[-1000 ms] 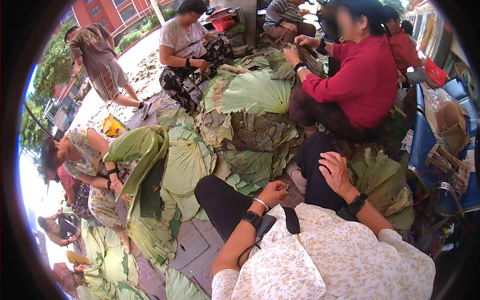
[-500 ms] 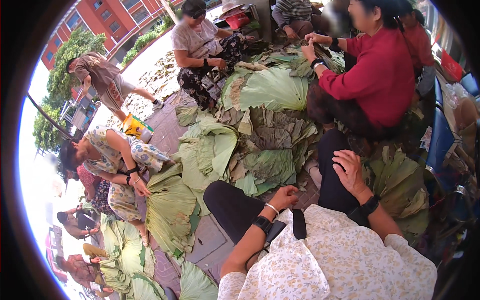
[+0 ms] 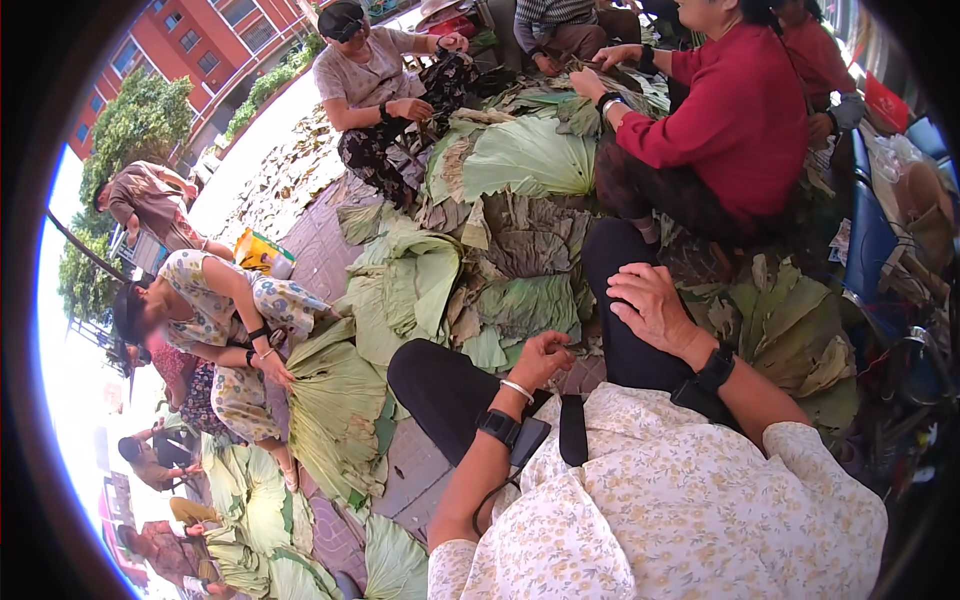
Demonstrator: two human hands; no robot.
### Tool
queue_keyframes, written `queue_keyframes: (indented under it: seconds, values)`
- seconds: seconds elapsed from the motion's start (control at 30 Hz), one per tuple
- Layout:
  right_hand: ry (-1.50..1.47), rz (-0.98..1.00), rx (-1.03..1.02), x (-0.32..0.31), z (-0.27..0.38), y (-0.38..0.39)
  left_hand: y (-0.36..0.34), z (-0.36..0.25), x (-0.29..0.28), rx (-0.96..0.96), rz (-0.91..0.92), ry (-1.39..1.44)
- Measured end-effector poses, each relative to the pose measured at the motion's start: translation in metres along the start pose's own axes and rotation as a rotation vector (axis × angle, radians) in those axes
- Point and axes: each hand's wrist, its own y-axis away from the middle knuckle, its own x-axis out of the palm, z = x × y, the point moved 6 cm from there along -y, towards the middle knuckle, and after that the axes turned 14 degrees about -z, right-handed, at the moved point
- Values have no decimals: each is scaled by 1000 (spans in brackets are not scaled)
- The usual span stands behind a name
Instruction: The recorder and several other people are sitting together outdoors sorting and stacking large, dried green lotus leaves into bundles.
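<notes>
My left hand (image 3: pixel 541 357) is curled shut between my knees, just above the black trouser leg (image 3: pixel 440 385), with nothing visible in it. A silver bangle and a black wrist strap sit on that wrist. My right hand (image 3: pixel 655 306) lies flat on my right knee (image 3: pixel 612 262), fingers apart and holding nothing, with a black band on its wrist. Just beyond my knees lies a heap of large green and brownish lotus leaves (image 3: pixel 520 265).
A person in a red top (image 3: pixel 735 125) sits across the heap handling leaves. Another seated person (image 3: pixel 375 85) works at the far side. At the left a person in a floral dress (image 3: pixel 225 310) bends over a folded leaf (image 3: pixel 335 400). Blue chairs (image 3: pixel 872 250) stand at the right.
The view has swung slightly, so the people at the left sit nearer the middle. Both my hands have stayed on my knees. The person in the floral dress has leaned further over the leaf.
</notes>
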Motion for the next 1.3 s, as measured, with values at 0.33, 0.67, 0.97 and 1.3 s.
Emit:
queue_keyframes:
  seconds: [0.33,0.67,0.97,1.3]
  values:
    - [-201,272,186,61,-45,-29,-28,-71,-75,59,-208,167]
    - [-111,530,387,171,-129,-35,-111,-70,-131,42,-457,497]
    - [-265,746,1176,317,-215,53,-104,-46,-165,-37,-698,547]
    - [-578,396,1812,431,-310,180,-114,-41,-171,-79,-749,572]
